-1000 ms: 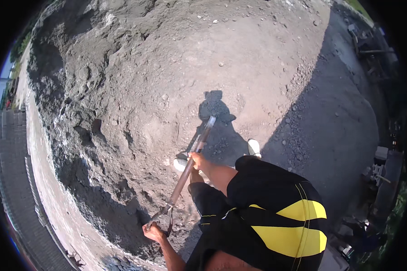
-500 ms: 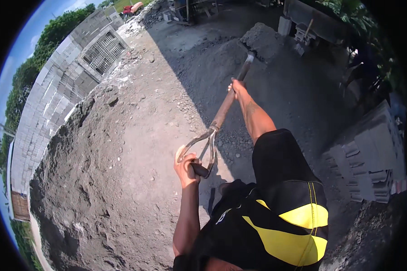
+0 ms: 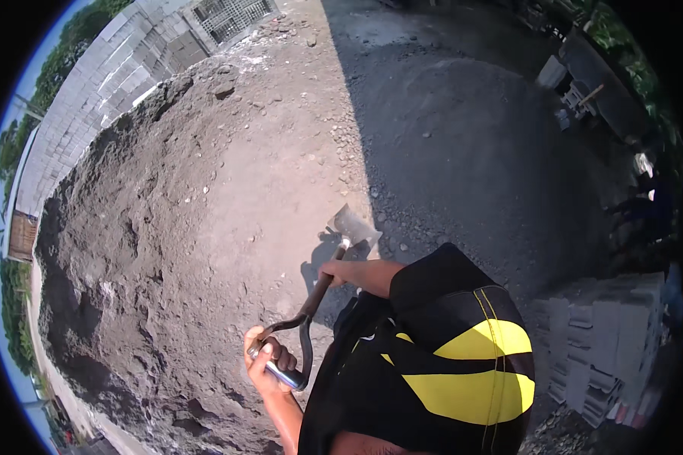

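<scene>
A shovel [image 3: 316,298] slants across in front of my body, its dark shaft running up from a forked D-shaped handle. My left hand [image 3: 268,364] is closed around the handle's metal crossbar. Lower on the shaft, just above the blade, my right hand [image 3: 331,272] is wrapped round it. The flat grey blade [image 3: 356,228] carries no visible heap and shows over the sunlit ground by the shadow's edge; whether it touches the ground I cannot tell. A large mound of grey sandy soil [image 3: 144,265] rises on my left.
Ahead in the shade lies a low, broad heap of fine grey material [image 3: 463,114]. Concrete blocks are stacked at the near right [image 3: 611,334]. A long block wall [image 3: 106,98] stands beyond the soil mound. At far right, in deep shade, a person [image 3: 641,201] is partly visible.
The shovel has come back from the shaded heap toward my body and the sunlit ground. A lump of material at its blade is gone. Both hands keep their hold; my view has shifted.
</scene>
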Demonstrator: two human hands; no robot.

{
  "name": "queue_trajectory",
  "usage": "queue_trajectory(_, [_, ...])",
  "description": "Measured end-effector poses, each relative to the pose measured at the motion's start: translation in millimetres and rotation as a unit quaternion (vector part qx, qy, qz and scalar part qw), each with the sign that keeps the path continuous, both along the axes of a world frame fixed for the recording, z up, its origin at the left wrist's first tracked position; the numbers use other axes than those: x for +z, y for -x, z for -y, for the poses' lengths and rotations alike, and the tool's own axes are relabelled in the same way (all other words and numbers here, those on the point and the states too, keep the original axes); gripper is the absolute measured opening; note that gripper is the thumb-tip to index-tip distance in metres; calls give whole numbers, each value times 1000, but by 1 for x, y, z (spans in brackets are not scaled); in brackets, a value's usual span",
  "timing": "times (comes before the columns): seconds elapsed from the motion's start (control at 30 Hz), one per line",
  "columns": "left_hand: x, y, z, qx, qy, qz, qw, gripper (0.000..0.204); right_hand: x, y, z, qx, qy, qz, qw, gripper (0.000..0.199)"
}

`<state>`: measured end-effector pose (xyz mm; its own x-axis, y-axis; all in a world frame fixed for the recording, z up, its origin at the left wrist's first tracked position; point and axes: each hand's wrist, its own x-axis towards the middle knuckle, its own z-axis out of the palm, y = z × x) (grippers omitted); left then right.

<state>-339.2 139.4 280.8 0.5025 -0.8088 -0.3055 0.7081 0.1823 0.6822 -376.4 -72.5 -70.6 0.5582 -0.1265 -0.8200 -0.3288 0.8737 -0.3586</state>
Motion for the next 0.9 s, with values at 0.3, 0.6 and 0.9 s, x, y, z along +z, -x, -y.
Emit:
queue_trajectory(0.3, [50, 196, -198, 637, -159, -99, 748, 31, 41, -40, -312, 582, -46, -37, 811, 9])
queue_trajectory(0.6, [-21, 221, -266, 857, 48, -223, 462, 21, 81, -27, -520, 655, 38, 23, 754, 9])
queue_trajectory(0.9, [-143, 3, -420, 885, 27, -96, 455, 19, 192, -98, -564, 730, 250, 424, 474, 47])
